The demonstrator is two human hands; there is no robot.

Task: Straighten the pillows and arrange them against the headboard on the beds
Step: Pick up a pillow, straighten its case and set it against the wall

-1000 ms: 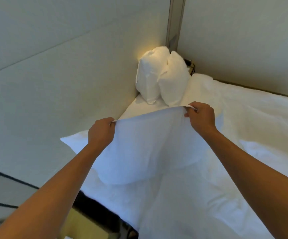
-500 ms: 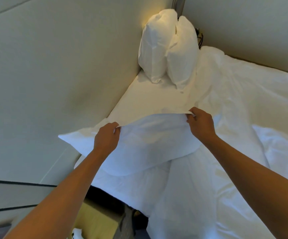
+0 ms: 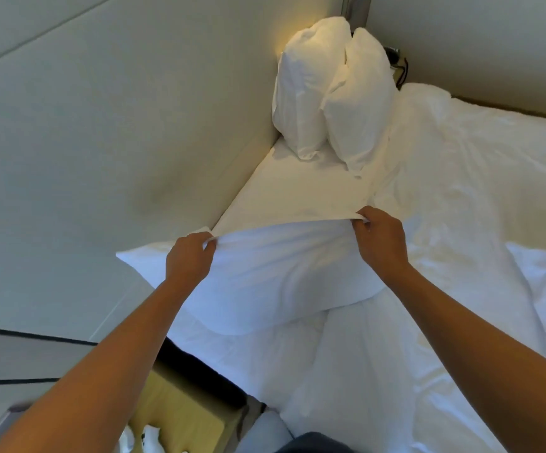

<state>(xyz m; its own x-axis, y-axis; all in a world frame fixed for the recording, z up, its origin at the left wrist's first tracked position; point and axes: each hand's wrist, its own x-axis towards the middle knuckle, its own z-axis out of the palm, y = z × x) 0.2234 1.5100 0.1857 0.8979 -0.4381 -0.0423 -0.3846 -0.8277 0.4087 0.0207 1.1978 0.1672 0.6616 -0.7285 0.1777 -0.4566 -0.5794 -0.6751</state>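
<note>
Both hands, left and right, pinch pillow top edge | two pillows upright at headboard | advice: keep edge taut, stand it against headboard beside them

I can read no text, label, brand, number or sign anywhere here.
</note>
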